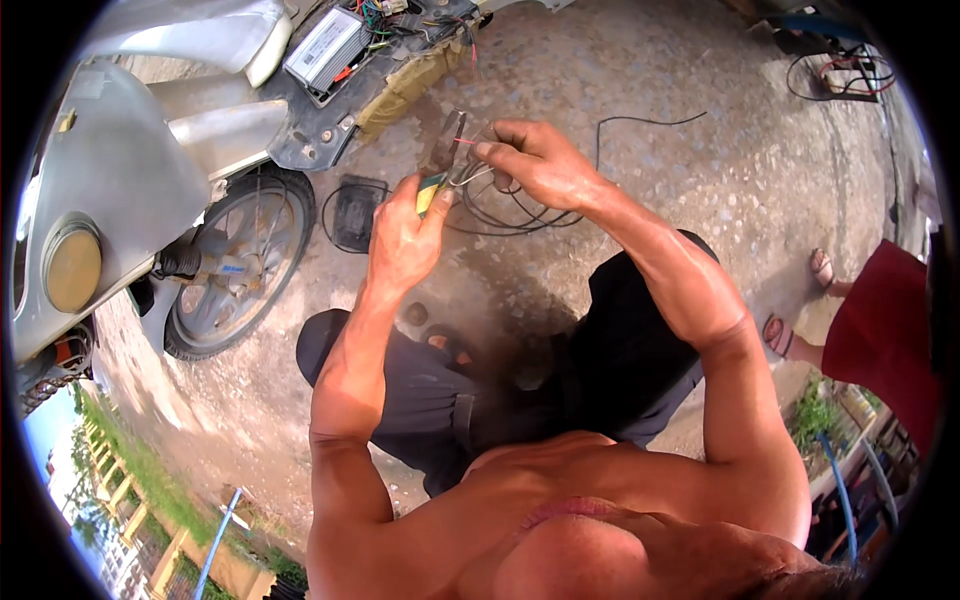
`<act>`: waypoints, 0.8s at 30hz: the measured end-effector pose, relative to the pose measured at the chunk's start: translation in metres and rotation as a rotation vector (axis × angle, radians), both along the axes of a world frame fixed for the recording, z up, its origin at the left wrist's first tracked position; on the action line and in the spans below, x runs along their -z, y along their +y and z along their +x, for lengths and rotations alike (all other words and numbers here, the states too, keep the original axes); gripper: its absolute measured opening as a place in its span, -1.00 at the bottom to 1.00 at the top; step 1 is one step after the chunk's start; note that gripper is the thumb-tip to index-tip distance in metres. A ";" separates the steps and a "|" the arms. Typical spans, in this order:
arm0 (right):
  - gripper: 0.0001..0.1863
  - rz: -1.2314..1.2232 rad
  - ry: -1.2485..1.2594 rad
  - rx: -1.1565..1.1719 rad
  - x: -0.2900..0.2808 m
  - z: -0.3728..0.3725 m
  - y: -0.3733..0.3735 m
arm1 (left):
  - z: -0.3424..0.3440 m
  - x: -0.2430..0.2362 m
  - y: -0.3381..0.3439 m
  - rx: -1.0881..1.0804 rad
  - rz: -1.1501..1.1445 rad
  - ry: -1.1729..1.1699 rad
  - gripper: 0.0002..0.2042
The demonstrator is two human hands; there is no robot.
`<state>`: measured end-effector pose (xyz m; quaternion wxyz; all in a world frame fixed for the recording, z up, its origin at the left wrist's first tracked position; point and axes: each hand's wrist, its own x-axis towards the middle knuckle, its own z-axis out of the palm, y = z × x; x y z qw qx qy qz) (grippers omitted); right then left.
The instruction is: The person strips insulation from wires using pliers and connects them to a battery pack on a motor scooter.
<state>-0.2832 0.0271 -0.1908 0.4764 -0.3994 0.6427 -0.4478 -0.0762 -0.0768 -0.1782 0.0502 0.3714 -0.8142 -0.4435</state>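
Observation:
My left hand (404, 238) is closed around the yellow-and-green handles of a pair of pliers (431, 190), whose dark metal jaws point away from me. At the jaws a thin red wire (465, 141) runs across to my right hand (538, 165). The fingers of that hand are pinched together on the wire. A pale wire end (474, 177) sticks out just below them. Under both hands a black cable (505, 222) lies in loose loops on the ground. Left of the pliers sits a flat black box (358, 212) with a cord beside it.
A grey scooter body (130, 165) with its wheel (240, 265) stands at the left. A silver finned box (327, 50) and loose wires lie on its open frame. Another black box with cables (850, 78) is at the far right. A person in red cloth (885, 340) stands nearby.

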 end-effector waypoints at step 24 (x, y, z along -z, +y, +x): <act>-0.79 -0.142 -0.541 0.159 -0.012 0.009 -0.004 | 0.005 -0.004 0.000 -0.016 1.156 0.330 -0.61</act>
